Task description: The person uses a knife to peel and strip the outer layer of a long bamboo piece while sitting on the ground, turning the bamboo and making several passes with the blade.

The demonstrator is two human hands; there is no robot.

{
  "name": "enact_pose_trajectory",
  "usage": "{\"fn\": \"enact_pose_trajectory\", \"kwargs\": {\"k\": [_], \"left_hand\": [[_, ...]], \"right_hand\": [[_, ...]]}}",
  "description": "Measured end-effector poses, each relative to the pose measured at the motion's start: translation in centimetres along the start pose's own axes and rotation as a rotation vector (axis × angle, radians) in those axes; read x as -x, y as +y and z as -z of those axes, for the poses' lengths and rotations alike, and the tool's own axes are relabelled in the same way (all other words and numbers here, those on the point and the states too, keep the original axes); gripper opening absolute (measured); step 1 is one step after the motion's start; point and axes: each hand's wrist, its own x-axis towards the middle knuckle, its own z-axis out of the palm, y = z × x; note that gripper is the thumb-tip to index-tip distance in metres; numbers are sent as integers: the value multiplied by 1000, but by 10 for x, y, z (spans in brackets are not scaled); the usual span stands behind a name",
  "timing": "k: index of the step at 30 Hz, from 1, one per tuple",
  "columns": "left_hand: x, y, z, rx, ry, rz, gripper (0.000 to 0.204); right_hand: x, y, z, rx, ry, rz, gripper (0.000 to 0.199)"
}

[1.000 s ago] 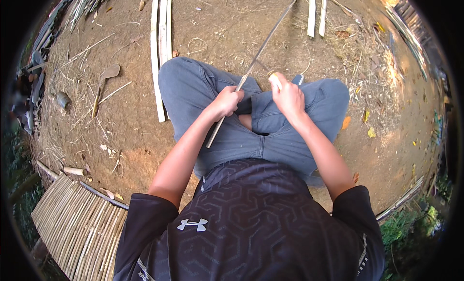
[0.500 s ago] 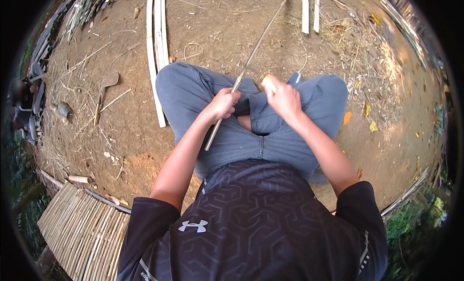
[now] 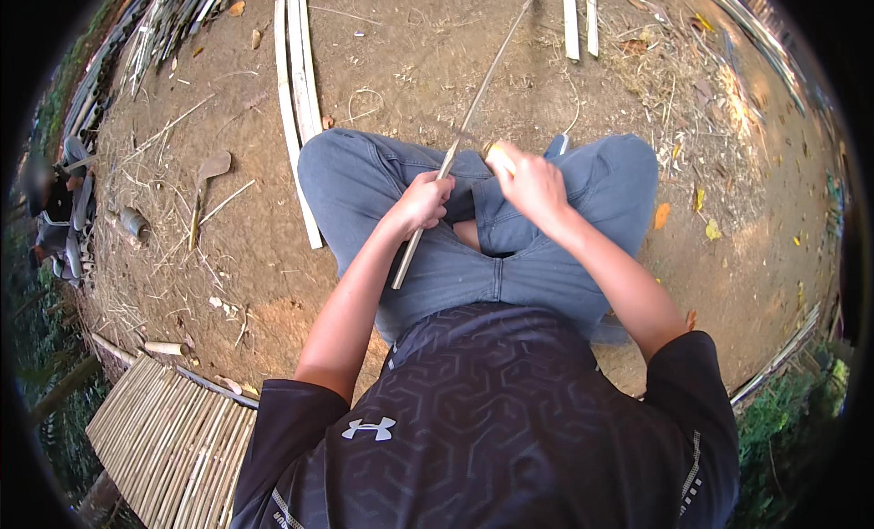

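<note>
My left hand [image 3: 421,203] is closed round a long, thin bamboo strip [image 3: 484,90]. The strip slants across my lap, its near end by my left thigh and its far end out over the ground. Closed round the pale yellow handle of a knife [image 3: 497,156], my right hand [image 3: 535,185] is just right of the strip. A thin, dark, blurred blade seems to reach left from the handle to the strip, a little beyond my left hand; whether it touches cannot be made out.
Pale split bamboo lengths [image 3: 298,92] lie beyond my left knee, with two more [image 3: 571,24] ahead. A hoe-like tool [image 3: 212,167] and a dark cylindrical container [image 3: 134,222] lie left. A bamboo-slat platform [image 3: 173,438] stands near left. Another person [image 3: 62,210] sits far left.
My right hand has moved slightly left with the knife, bringing the blade across to the strip. My left hand keeps its hold; the whole view has shifted a little.
</note>
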Motion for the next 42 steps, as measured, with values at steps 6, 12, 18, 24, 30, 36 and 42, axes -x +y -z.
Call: {"fn": "enact_pose_trajectory", "kwargs": {"k": [6,12,18,24,30,36,42], "left_hand": [[3,-3,0,-8,-21,-3,6],[9,-1,3,189,-166,-28,13],[18,3,-6,-54,-86,-146,24],[7,-4,3,-151,-32,-225,34],[9,-2,1,-230,11,-248,44],[8,-1,0,-275,35,-227,45],[11,-1,0,-296,50,-235,47]], "right_hand": [[-20,45,9,-19,-55,-335,36],[-11,47,22,-362,-4,-320,38],[8,41,22,-342,-197,-226,37],[19,28,14,-250,-253,-165,35],[35,0,2,-207,-103,30,29],[26,-3,-7,-63,-24,-53,29],[31,-2,-14,34,39,45,34]]}}
